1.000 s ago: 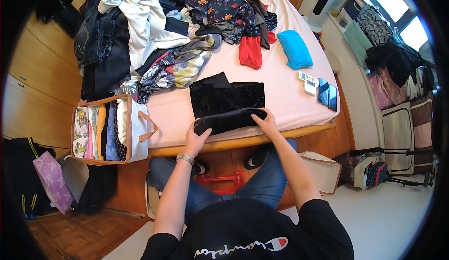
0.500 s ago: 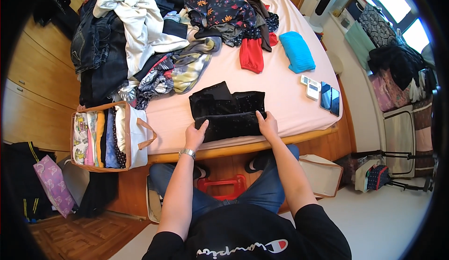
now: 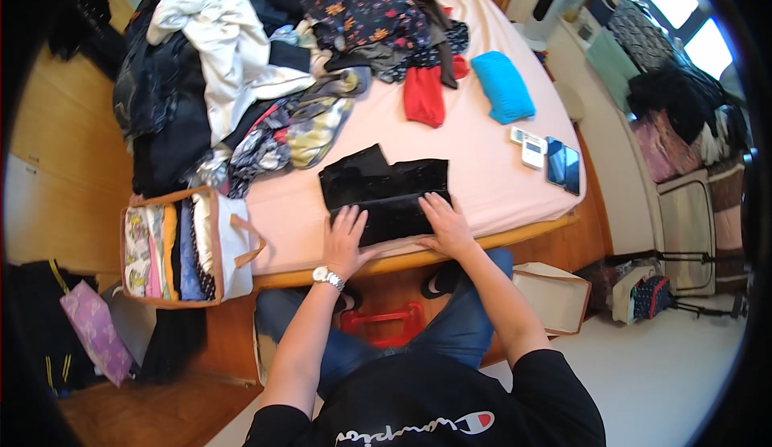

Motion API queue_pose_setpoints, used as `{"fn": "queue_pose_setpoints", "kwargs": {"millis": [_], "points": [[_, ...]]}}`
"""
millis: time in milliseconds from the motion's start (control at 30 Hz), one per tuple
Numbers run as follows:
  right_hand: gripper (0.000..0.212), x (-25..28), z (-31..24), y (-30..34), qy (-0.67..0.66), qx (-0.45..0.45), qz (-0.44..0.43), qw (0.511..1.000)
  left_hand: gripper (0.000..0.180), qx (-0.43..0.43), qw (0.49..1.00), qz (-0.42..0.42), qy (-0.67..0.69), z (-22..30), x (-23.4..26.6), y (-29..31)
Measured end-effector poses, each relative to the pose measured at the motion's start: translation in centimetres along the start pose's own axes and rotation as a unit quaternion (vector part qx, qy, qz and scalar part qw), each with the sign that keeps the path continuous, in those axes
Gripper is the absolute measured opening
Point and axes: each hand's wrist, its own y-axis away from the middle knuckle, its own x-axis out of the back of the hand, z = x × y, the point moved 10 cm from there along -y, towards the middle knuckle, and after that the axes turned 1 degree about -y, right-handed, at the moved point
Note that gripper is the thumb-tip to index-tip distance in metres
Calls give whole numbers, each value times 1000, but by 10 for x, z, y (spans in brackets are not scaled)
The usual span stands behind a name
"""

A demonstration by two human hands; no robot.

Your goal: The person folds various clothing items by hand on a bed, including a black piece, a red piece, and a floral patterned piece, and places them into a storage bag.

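A black garment (image 3: 391,197), partly folded, lies on the bed near its front edge; its exact kind I cannot tell. My left hand (image 3: 347,242) rests flat on the garment's left part, fingers spread, a watch on the wrist. On the right part my right hand (image 3: 445,223) lies with its fingers stretched over the fabric. To the left stands a white fabric storage box (image 3: 236,246) with brown trim, filled with several upright folded clothes. Past the garment, a red piece of clothing (image 3: 424,97) and a blue folded bundle (image 3: 503,86) lie on the bed.
A large pile of clothes, with a white garment (image 3: 211,41) on top, covers the far left of the bed (image 3: 283,222). Remotes (image 3: 532,154) and a phone (image 3: 562,165) lie at the right. On the floor are a red stool (image 3: 382,324) and a pale box (image 3: 553,298).
Both hands have gone from gripping the garment's near fold at its sides to lying flat on top of it. The near part now lies flatter on the bed.
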Motion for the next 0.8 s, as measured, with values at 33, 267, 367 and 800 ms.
{"fn": "queue_pose_setpoints", "kwargs": {"millis": [33,267,367,800], "points": [[92,-8,9,2,-8,-1,-28,1000,94,8,1000,-25,-9,-6,-8,2],[51,-47,29,-15,-40,-25,-117,992,54,16,996,-79,21,-39,-23,3],[50,-35,10,-12,-102,-48,-245,963,46,39,986,-150,64,-44,-8,15],[52,-62,71,-41,-254,-387,138,876,47,365,905,121,180,-128,-22,9]]}}
